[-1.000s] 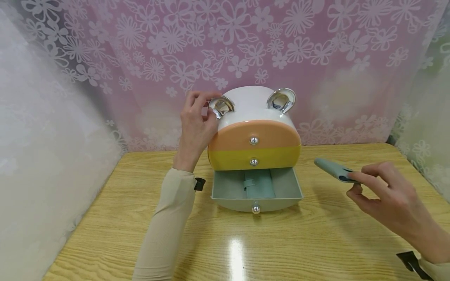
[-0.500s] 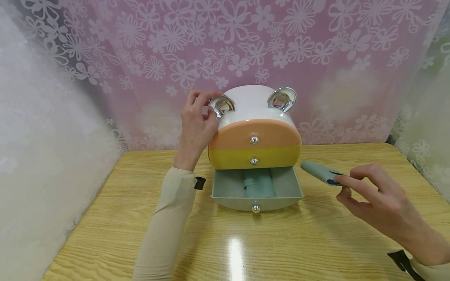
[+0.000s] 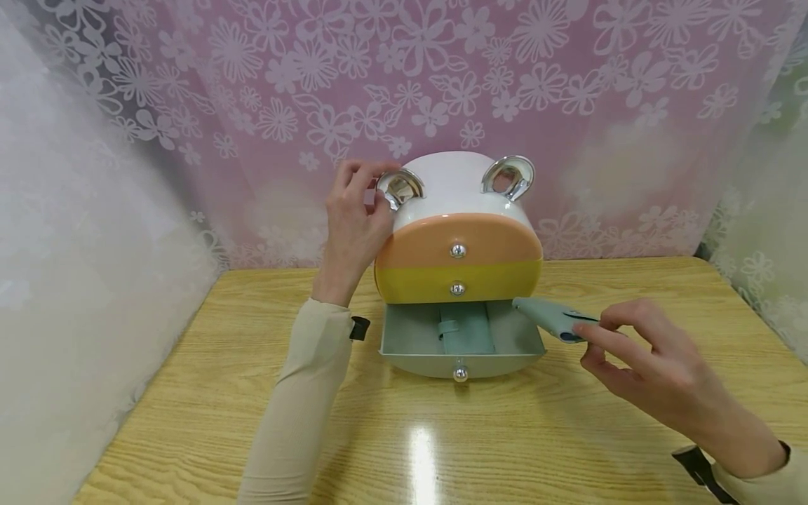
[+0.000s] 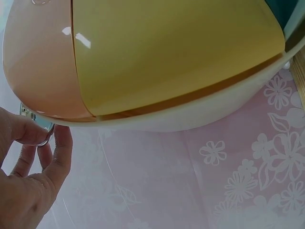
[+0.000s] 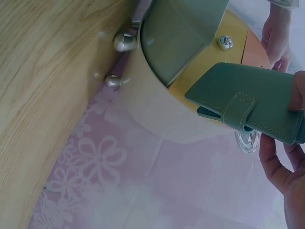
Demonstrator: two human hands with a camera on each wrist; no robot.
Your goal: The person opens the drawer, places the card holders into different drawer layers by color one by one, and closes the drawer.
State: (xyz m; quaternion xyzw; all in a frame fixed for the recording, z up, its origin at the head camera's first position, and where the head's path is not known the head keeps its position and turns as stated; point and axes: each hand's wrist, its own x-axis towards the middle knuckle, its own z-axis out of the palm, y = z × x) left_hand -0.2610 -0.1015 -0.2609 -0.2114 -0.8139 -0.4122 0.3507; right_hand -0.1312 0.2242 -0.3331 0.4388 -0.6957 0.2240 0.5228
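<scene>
A small drawer cabinet has a white shell, two silver ear-shaped handles and several coloured drawers. Its left silver ear is pinched between the thumb and fingers of my left hand. The bottom pale green drawer is pulled out, and a teal item with a strap tab lies inside it. My right hand pinches a green wallet by one end. Its far tip overlaps the drawer's right edge in the head view. A stitched snap strap shows on the wallet in the right wrist view.
The orange drawer and yellow drawer, each with a silver knob, are closed. Beneath the cabinet is a wood-grain table. A pink floral curtain hangs right behind it, with pale cloth along the left.
My right hand has moved left with the wallet, bringing its tip from beside the cabinet to the open drawer's right edge. My left hand has stayed on the ear.
</scene>
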